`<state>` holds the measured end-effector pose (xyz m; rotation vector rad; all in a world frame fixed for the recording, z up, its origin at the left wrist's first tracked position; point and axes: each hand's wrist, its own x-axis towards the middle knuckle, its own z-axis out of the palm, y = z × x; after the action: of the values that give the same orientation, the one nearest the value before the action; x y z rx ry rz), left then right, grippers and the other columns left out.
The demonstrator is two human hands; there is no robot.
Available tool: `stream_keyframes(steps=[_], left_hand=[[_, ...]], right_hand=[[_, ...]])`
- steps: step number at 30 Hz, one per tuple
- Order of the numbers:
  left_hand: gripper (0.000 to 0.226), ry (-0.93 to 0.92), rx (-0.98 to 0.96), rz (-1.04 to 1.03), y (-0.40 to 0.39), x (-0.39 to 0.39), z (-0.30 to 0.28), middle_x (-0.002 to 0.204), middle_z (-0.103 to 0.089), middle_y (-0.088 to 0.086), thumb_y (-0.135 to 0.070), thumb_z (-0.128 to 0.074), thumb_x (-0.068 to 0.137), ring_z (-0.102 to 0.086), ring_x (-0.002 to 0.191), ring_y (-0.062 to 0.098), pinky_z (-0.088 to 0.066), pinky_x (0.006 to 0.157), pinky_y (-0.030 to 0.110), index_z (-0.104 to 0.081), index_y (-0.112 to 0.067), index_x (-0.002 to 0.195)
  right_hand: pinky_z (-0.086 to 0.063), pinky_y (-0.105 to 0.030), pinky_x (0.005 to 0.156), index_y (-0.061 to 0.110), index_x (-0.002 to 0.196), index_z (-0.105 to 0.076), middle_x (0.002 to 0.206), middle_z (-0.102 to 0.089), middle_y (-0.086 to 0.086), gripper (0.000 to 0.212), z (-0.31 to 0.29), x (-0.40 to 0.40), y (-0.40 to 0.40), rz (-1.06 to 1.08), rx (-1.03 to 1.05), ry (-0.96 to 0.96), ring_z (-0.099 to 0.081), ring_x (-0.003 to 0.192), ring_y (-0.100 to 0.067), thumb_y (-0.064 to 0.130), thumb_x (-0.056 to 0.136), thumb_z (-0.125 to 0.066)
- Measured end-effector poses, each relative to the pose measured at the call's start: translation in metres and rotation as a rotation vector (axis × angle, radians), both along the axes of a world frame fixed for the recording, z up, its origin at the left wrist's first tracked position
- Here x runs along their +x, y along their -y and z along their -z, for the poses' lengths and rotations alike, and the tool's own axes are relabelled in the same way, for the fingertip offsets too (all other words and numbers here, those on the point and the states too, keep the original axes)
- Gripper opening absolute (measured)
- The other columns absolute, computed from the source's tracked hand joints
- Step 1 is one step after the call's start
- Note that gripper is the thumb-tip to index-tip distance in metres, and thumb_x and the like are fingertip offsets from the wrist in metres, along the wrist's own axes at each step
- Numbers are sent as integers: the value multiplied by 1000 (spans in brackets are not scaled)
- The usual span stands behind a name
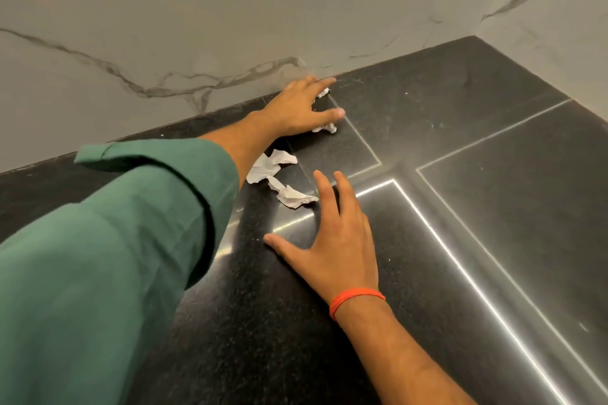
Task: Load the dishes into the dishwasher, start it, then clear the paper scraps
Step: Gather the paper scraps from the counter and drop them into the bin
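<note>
Several white paper scraps lie on the black stone counter (pixel 460 141). One crumpled scrap (pixel 323 93) sits by the wall under the fingers of my left hand (pixel 301 105); another small scrap (pixel 325 128) lies just below its thumb. That hand reaches far out with straight, spread fingers. Two larger scraps lie nearer: one (pixel 270 165) beside my left forearm, one (pixel 292 195) just left of the fingertips of my right hand (pixel 332 240). My right hand lies flat on the counter, fingers spread, holding nothing. No dishwasher or dishes are in view.
A grey marble wall (pixel 197 26) runs behind the counter and turns a corner at the right (pixel 559 26). Bright metal strips (pixel 460 260) cross the counter surface to the right of my hands. My green sleeve (pixel 115 240) covers the lower left.
</note>
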<state>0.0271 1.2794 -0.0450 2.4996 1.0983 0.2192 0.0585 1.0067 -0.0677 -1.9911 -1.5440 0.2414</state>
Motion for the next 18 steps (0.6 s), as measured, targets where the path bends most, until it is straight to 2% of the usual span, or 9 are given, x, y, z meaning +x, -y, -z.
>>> stream_keyframes(steps=[2, 4, 6, 8, 10, 13, 16, 18], left_hand=[[78, -56, 52, 55, 6, 5, -3, 161, -34, 6, -69, -52, 91, -29, 148, 26, -25, 119, 45, -36, -28, 155], [61, -12, 71, 70, 20, -2, -10, 158, -40, 5, -51, -57, 96, -35, 145, 22, -28, 116, 38, -47, -22, 150], [48, 30, 64, 93, 41, -21, -12, 154, -46, 3, -39, -57, 99, -40, 143, 19, -33, 115, 36, -55, -20, 143], [40, 59, 43, 136, 66, -47, -8, 154, -47, 1, -34, -54, 102, -38, 145, 17, -35, 116, 38, -58, -22, 140], [36, 84, -41, 170, 93, -75, -7, 152, -50, -6, -34, -49, 106, -37, 146, 9, -34, 115, 29, -58, -26, 140], [36, 217, -142, 107, 117, -112, -21, 142, -57, -17, -33, -43, 108, -47, 133, -5, -34, 109, 14, -55, -32, 142], [38, 306, -146, -68, 104, -133, -21, 145, -55, -12, -32, -40, 109, -44, 139, 3, -30, 117, 25, -53, -32, 145], [43, 219, -128, -120, 97, -135, -9, 153, -48, -7, -38, -36, 108, -29, 150, 13, -18, 124, 40, -48, -30, 148]], right_hand=[[-28, -34, 119, 33, 155, -18, 164, -15, -1, 110, -1, -1, 0, 1, -4, 9, -22, 149, -18, 80, 67, -64], [-29, -34, 119, 32, 156, -15, 164, -12, -1, 112, -2, -2, 0, 4, -10, 11, -20, 150, -18, 80, 67, -64], [-33, -35, 117, 29, 157, -11, 165, -8, -2, 115, -3, -2, 0, 8, -17, 19, -21, 150, -19, 79, 68, -64], [-35, -35, 115, 27, 158, -8, 166, -5, -3, 118, -3, -1, -1, 15, -21, 27, -23, 149, -20, 80, 68, -62], [-36, -36, 115, 26, 158, -5, 166, -5, -4, 120, -5, -1, 0, 14, -25, 24, -25, 149, -21, 83, 68, -60], [-34, -36, 114, 28, 158, -8, 166, -8, -4, 117, -7, -3, 1, 18, -25, -6, -27, 147, -21, 86, 69, -56], [-35, -39, 113, 28, 157, -17, 165, -13, -5, 100, -7, -4, 1, 13, 20, -40, -29, 147, -22, 80, 79, -52], [-35, -40, 112, 26, 156, -21, 164, -16, -6, 92, -6, -4, 2, 5, 47, -45, -29, 147, -22, 75, 84, -50]])
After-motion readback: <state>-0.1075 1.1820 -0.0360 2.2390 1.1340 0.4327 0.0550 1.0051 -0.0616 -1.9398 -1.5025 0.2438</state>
